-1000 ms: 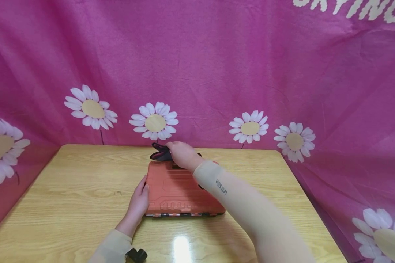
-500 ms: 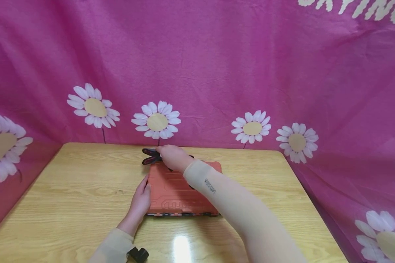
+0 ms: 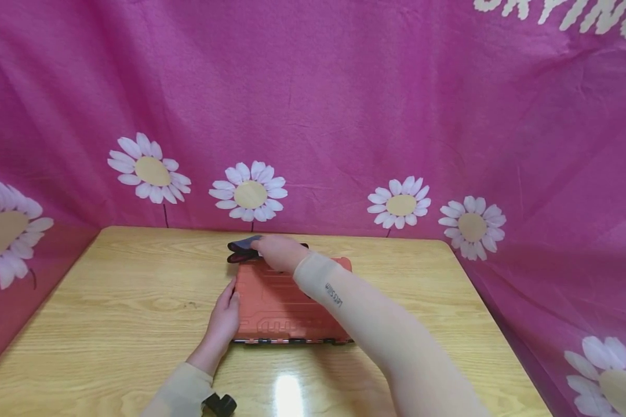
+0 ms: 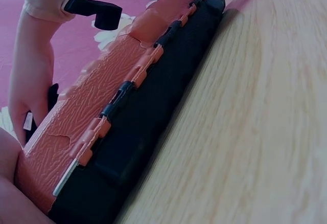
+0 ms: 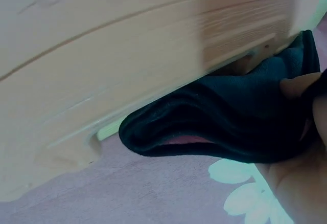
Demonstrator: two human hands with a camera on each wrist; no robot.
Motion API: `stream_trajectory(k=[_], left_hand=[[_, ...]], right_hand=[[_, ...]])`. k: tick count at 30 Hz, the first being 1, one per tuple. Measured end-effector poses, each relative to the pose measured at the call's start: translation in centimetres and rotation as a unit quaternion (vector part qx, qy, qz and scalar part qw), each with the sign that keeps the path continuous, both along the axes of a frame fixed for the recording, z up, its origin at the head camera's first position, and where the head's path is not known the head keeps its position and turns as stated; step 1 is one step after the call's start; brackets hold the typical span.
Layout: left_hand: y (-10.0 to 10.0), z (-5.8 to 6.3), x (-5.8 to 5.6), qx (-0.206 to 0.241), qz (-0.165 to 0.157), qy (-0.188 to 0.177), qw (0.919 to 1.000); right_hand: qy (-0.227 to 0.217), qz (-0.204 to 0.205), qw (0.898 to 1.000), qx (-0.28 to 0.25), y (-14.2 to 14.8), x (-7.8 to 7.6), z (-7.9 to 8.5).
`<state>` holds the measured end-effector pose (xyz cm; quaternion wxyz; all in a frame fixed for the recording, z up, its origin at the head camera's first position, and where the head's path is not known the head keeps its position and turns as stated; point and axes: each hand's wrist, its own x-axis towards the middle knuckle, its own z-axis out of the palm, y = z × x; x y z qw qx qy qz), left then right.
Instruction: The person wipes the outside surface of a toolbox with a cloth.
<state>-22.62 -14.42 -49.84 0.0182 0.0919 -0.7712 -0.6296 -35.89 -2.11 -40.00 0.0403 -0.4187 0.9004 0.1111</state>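
Observation:
A closed orange-red hard plastic case [image 3: 276,301] lies on the table, its black lower half [image 4: 127,132] and hinge-like clips along the near edge. My left hand [image 3: 223,313] presses on the case's left side with nearly straight fingers. Reaching across the lid, my right hand [image 3: 280,253] grips a folded dark fabric piece [image 3: 241,249] at the far edge. In the right wrist view the fabric [image 5: 214,116] is black and layered, with a pinkish slit, a thumb pressed on it. A small white tag [image 4: 28,120] shows beside the right hand in the left wrist view.
The case stands on a light wooden table [image 3: 120,301]. A magenta curtain [image 3: 323,116] printed with white daisies hangs behind and at both sides. Black camera mounts sit on the left wrist [image 3: 220,404] and the right wrist [image 4: 104,15].
My right hand has moved a little left with the fabric, then slightly nearer. The fabric has changed fold and shows a grey-blue face. My left hand keeps its place at the case's side.

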Motion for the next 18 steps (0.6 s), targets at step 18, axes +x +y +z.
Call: stream_trajectory(k=[18], left_hand=[[0.0,0.0,0.1,0.016,0.0,-0.005,0.9999]], right_hand=[[-0.041,-0.005,0.999,0.001,2.8,-0.8,0.0]])
